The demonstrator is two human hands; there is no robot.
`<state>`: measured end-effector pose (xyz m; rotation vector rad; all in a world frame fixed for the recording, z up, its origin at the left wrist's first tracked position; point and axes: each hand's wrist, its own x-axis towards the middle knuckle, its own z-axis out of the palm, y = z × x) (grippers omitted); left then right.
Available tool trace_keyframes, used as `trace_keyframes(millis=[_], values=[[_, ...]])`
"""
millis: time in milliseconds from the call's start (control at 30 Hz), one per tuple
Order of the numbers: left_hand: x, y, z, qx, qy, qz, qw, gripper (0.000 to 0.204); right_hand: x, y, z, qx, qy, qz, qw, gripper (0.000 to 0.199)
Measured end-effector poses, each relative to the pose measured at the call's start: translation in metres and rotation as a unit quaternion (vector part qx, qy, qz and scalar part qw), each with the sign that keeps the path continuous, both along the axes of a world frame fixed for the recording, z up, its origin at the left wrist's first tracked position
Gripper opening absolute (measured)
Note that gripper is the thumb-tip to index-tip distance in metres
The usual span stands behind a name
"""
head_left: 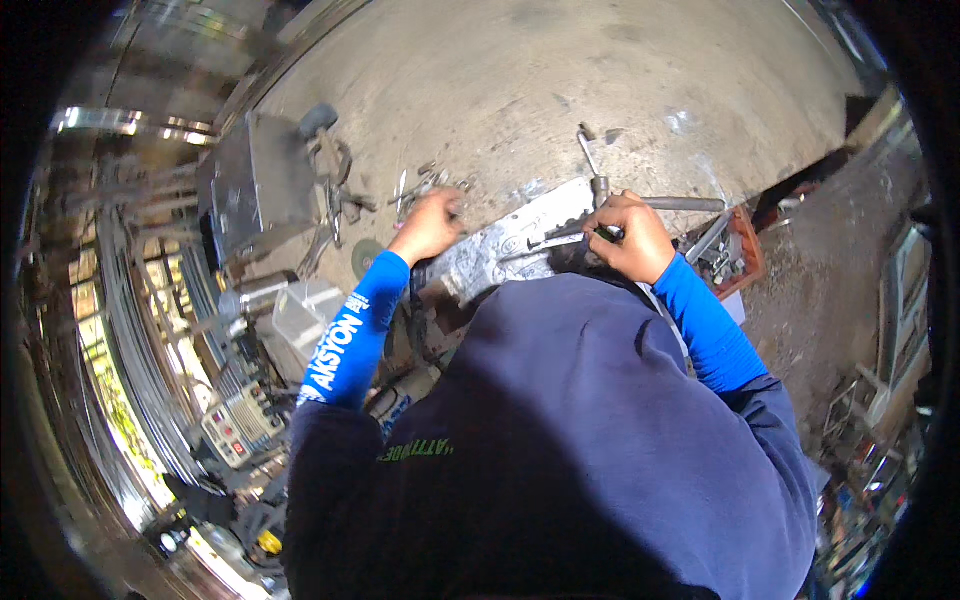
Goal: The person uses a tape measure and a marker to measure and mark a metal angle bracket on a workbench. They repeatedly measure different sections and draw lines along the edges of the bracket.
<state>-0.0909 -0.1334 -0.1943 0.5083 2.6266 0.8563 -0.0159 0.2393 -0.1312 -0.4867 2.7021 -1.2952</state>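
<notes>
My right hand is closed in a pinch at the end of a slim dark metal rod, whose exact kind I cannot make out. The rod lies over a pale, printed, worn sheet-covered board in front of me. Just beyond that hand is a hammer, its dark handle pointing right. My left hand is over the board's left end with curled fingers; whether they hold anything is hidden. Small loose metal pieces lie right beside its fingertips.
A metal tool lies on the concrete floor farther off. At right stands an orange tray of metal parts. On the left are a grey metal box, a cutting disc, a clear plastic container and a machine with knobs.
</notes>
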Motion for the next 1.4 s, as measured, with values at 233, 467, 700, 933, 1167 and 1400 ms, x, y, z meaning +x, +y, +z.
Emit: trace_keyframes(millis=[233,467,700,933,1167,1400], values=[[-0.05,0.067,-0.03,-0.053,0.272,0.103,0.955,0.045,0.029,0.041,-0.007,-0.01,-0.015,-0.131,0.991,0.014],[-0.08,0.249,-0.059,-0.073,-0.051,0.199,0.976,0.056,0.072,0.068,0.001,-0.031,0.008,-0.243,0.969,0.01],[-0.099,0.291,-0.061,-0.088,-0.111,0.242,0.96,0.044,0.14,0.091,-0.002,-0.027,-0.01,-0.379,0.925,0.01],[-0.104,0.245,-0.057,0.307,-0.192,0.177,0.915,0.045,0.132,0.092,-0.006,-0.049,-0.003,-0.369,0.928,0.011],[-0.039,0.147,0.054,0.398,-0.424,0.078,0.81,0.032,0.055,0.076,0.042,0.015,0.116,-0.192,0.974,0.013],[0.035,0.079,0.138,0.409,-0.428,0.018,0.806,0.04,0.0,0.013,0.113,0.055,0.188,0.039,0.98,0.019]])
